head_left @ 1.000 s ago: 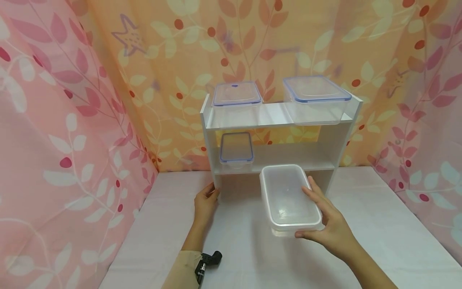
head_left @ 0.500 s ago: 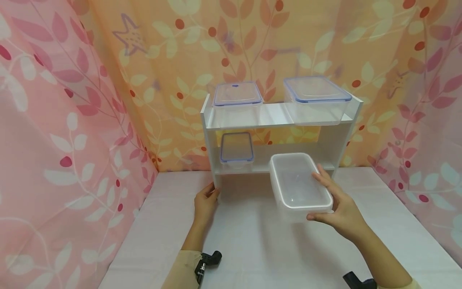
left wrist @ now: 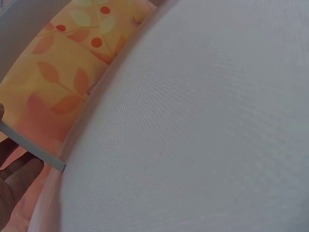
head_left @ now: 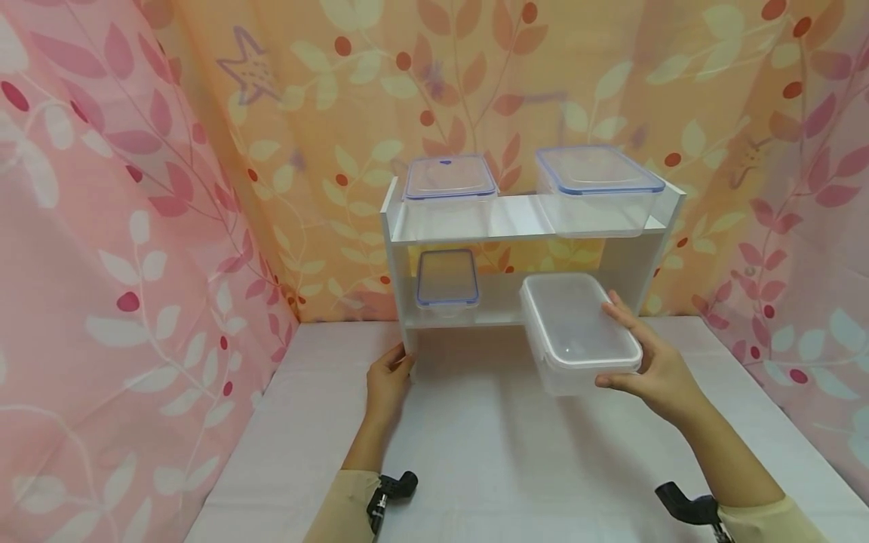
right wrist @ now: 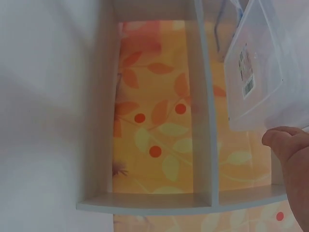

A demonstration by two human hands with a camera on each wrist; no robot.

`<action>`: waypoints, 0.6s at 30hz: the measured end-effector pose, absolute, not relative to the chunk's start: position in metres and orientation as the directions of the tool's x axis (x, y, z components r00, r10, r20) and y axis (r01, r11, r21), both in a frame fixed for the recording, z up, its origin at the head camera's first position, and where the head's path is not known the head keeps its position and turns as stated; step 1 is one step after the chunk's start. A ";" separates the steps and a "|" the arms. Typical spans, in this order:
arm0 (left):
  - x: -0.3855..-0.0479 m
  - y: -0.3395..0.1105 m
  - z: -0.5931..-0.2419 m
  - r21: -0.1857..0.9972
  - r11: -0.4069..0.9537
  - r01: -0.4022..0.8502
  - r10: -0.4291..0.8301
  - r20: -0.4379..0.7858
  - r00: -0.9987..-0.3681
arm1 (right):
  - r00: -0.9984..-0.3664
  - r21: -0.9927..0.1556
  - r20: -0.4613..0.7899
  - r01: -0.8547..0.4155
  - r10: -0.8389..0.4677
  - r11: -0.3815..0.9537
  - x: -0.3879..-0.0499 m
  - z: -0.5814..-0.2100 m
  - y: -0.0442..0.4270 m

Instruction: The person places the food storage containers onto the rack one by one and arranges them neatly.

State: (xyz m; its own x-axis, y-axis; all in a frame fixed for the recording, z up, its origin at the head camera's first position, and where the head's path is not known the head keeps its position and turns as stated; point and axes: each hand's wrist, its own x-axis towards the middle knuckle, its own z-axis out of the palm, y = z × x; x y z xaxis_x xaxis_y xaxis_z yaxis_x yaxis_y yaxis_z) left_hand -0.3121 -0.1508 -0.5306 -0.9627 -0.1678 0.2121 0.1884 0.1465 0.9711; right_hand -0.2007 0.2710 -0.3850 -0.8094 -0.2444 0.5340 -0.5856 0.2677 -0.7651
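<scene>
In the head view, my right hand [head_left: 658, 381] grips a clear food container with a whitish lid [head_left: 577, 324] by its right side, thumb at the near edge. The container is tilted and held in the air before the right part of the white shelf unit [head_left: 519, 215]. A printed label shows through the container [right wrist: 260, 72] in the right wrist view. My left hand [head_left: 387, 385] pinches the lower front edge of the shelf's left side panel; the left wrist view has fingers [left wrist: 21, 176] on either side of this panel [left wrist: 38, 151].
Two clear containers with blue-rimmed lids, one on the left [head_left: 448, 177] and a larger one on the right [head_left: 600, 170], stand on the top shelf. A smaller blue-rimmed container [head_left: 446, 279] sits on the middle shelf's left end. Floral curtains [head_left: 326, 249] enclose the white-covered table [head_left: 326, 339].
My right hand has carried the whitish-lidded container forward and to the right, closer to the middle shelf. The left hand stays on the side panel.
</scene>
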 end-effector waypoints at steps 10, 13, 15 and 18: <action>-0.312 -0.148 -0.528 0.976 0.143 0.162 -0.173 0.186 -0.967 | -0.850 -0.773 0.476 -0.527 -0.227 0.354 -0.218 -0.384 0.282; -0.314 -0.148 -0.530 0.977 0.143 0.158 -0.183 0.183 -0.966 | -0.852 -0.783 0.470 -0.523 -0.229 0.338 -0.225 -0.384 0.285; -0.313 -0.148 -0.530 0.978 0.131 0.163 -0.181 0.185 -0.966 | -0.854 -0.797 0.466 -0.519 -0.233 0.308 -0.230 -0.385 0.286; -0.312 -0.148 -0.529 0.977 0.125 0.173 -0.174 0.194 -0.966 | -0.856 -0.814 0.459 -0.512 -0.237 0.274 -0.236 -0.385 0.288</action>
State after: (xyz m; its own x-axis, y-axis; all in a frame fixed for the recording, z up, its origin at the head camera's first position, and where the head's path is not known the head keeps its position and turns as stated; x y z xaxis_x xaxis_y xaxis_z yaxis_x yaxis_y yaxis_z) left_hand -0.3120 -0.1483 -0.5292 -0.9655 -0.1740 0.1936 0.1734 0.1249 0.9769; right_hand -0.2356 0.2878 -0.3848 -0.8562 -0.2367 0.4592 -0.5123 0.2744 -0.8138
